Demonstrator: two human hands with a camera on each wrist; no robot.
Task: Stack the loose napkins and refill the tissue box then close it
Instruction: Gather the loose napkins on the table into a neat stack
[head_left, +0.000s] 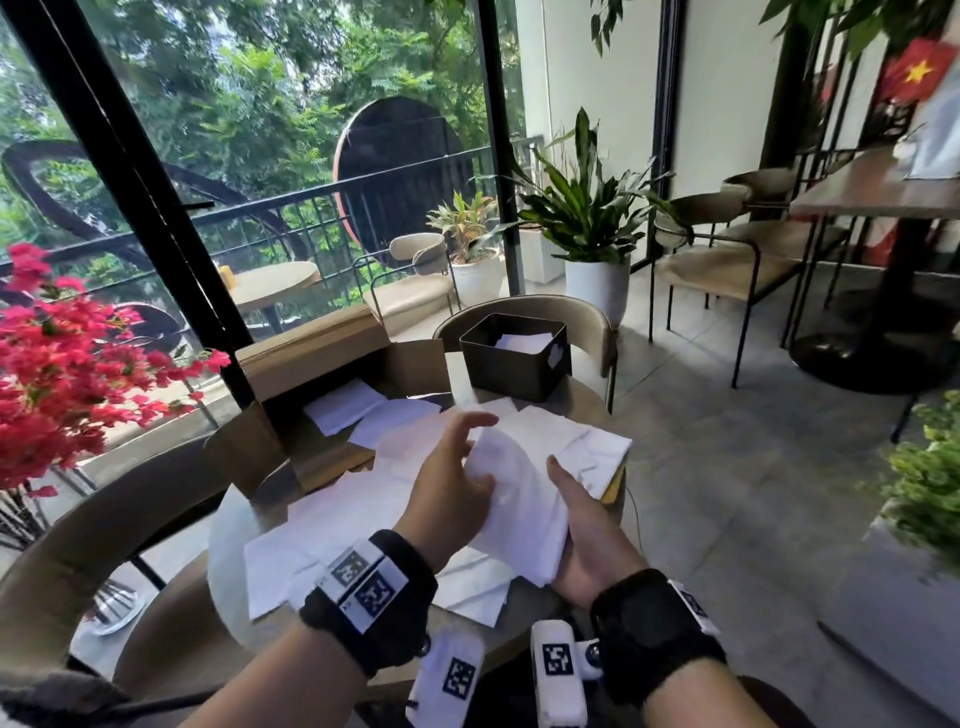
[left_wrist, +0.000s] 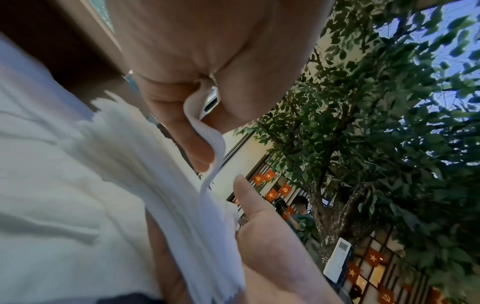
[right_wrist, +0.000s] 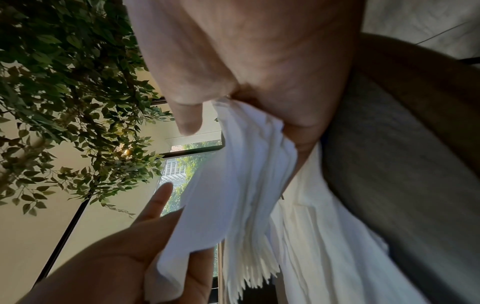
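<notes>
Head view: right hand (head_left: 587, 540) cradles the napkin stack (head_left: 519, 519) from beneath, fingers curled round it; left hand (head_left: 452, 493) pinches a sheet against it. Above the table's near edge, square the edges before carrying it to the tissue box (head_left: 514, 358) at the far edge.
</notes>
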